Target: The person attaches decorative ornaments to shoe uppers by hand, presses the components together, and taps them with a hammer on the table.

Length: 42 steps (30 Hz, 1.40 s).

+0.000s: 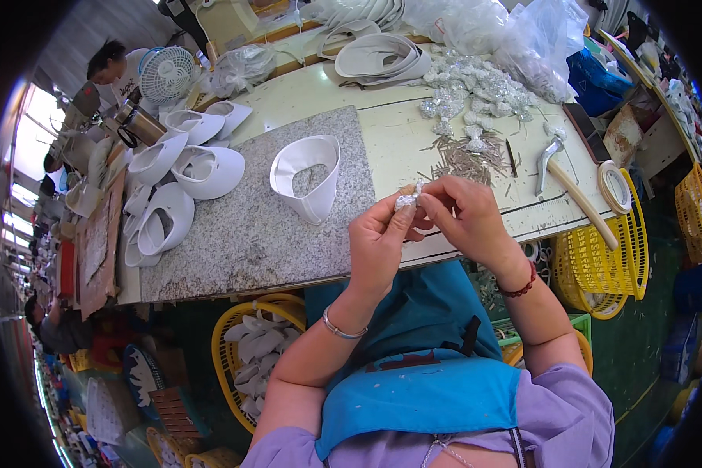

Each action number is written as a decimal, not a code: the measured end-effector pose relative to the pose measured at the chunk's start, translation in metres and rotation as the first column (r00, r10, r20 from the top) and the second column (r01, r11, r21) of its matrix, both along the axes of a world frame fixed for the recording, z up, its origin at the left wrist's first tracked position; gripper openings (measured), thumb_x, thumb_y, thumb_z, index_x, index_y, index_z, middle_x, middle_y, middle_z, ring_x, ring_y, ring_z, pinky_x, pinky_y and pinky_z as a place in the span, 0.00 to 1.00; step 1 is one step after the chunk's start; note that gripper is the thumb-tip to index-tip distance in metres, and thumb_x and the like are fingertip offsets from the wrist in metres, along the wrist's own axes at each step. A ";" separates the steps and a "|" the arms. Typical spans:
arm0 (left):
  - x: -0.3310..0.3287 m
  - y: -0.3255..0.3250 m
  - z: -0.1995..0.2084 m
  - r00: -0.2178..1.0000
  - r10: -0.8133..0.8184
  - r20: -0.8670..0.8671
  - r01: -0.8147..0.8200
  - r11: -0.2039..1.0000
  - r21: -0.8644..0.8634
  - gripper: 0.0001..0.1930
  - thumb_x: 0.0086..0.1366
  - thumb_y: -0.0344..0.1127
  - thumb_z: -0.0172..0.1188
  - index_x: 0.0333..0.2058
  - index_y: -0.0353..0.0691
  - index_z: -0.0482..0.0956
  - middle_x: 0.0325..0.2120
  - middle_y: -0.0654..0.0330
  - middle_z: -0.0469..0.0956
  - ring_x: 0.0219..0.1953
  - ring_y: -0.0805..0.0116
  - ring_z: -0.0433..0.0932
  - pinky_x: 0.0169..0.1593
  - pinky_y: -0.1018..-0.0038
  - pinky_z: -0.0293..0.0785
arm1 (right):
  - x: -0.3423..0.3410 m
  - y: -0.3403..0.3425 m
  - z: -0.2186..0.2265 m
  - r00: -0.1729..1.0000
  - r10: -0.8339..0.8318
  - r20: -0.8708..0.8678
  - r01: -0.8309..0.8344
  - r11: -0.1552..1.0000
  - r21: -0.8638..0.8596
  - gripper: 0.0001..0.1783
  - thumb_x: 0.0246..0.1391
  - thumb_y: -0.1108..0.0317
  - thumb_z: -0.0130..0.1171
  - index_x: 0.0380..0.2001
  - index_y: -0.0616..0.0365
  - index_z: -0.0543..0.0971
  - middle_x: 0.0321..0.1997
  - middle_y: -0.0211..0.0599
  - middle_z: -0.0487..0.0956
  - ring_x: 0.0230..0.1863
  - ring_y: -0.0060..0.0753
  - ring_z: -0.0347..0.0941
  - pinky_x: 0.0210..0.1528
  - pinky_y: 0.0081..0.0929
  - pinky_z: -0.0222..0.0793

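where your two hands come close together just over the near edge of the cream-white table (304, 101), a small, crinkled, silvery-white piece (405, 202) sits between them. your left hand (380, 238) pinches it between thumb and forefinger from the left, and your right hand (469, 222) has thumb and forefinger pressed together at its upper right end; how your other fingers touch it, you partly hide.

just beyond your right hand lies a loose scatter of thin, brownish strips (456, 160), with a slim black pen (512, 158) at its right side. behind that spreads a heap of glittery silver pieces (476, 87). left of your hands, a white, curved visor (317, 204) rests alone on the grey speckled slab (226, 242). farther left, more white visors (210, 170) lie bunched together, some overlapping.
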State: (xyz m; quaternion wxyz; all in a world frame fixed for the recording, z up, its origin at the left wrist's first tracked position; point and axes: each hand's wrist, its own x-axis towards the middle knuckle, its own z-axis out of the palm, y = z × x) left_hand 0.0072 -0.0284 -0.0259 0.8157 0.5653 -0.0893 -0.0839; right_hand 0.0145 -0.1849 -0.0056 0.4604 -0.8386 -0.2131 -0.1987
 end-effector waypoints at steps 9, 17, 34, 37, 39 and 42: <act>0.001 0.014 0.031 0.929 -0.022 0.370 -0.163 0.871 0.463 0.14 0.61 0.32 0.57 0.45 0.32 0.77 0.29 0.61 0.80 0.27 0.77 0.79 0.29 0.82 0.72 | -0.006 0.011 -0.019 0.995 -0.003 -0.097 0.044 0.908 0.417 0.08 0.52 0.72 0.60 0.36 0.63 0.77 0.26 0.28 0.74 0.24 0.15 0.66 0.27 0.15 0.61; 0.092 0.053 0.080 0.932 -0.259 0.254 -0.318 -0.248 0.915 0.21 0.54 0.52 0.57 0.32 0.38 0.82 0.28 0.53 0.80 0.31 0.55 0.80 0.36 0.62 0.74 | -0.015 0.002 -0.028 0.998 0.023 -0.062 -0.006 0.966 0.258 0.07 0.53 0.74 0.59 0.35 0.64 0.76 0.24 0.29 0.72 0.25 0.15 0.65 0.29 0.14 0.62; 0.103 0.086 0.069 0.894 0.045 0.445 -0.394 0.550 0.737 0.11 0.62 0.38 0.58 0.33 0.36 0.71 0.22 0.55 0.78 0.25 0.68 0.77 0.31 0.72 0.71 | -0.012 0.006 0.014 0.988 0.064 0.143 -0.095 0.970 0.225 0.10 0.45 0.77 0.60 0.34 0.63 0.74 0.36 0.39 0.72 0.33 0.30 0.69 0.34 0.22 0.66; 0.059 0.061 0.073 0.783 0.077 0.618 -0.509 0.650 0.564 0.10 0.66 0.37 0.54 0.36 0.36 0.69 0.20 0.63 0.74 0.21 0.82 0.71 0.25 0.82 0.66 | -0.008 0.024 0.033 0.948 0.056 0.313 -0.104 0.984 0.141 0.12 0.41 0.76 0.62 0.33 0.62 0.74 0.47 0.47 0.70 0.42 0.40 0.70 0.39 0.27 0.68; 0.037 0.052 0.062 0.726 0.034 0.687 -0.554 0.621 0.555 0.10 0.66 0.37 0.54 0.36 0.35 0.69 0.21 0.63 0.74 0.21 0.83 0.70 0.25 0.82 0.65 | -0.006 0.038 0.038 0.932 0.060 0.357 -0.086 0.995 0.057 0.13 0.37 0.74 0.63 0.31 0.61 0.74 0.55 0.54 0.67 0.51 0.51 0.69 0.45 0.35 0.69; 0.020 0.048 0.055 0.744 0.120 0.657 -0.495 0.760 0.421 0.09 0.65 0.36 0.53 0.34 0.34 0.72 0.17 0.63 0.72 0.19 0.79 0.69 0.23 0.78 0.64 | -0.007 0.048 0.031 0.922 -0.002 0.388 0.015 0.999 -0.029 0.13 0.35 0.74 0.63 0.29 0.61 0.74 0.55 0.52 0.68 0.52 0.52 0.68 0.47 0.36 0.69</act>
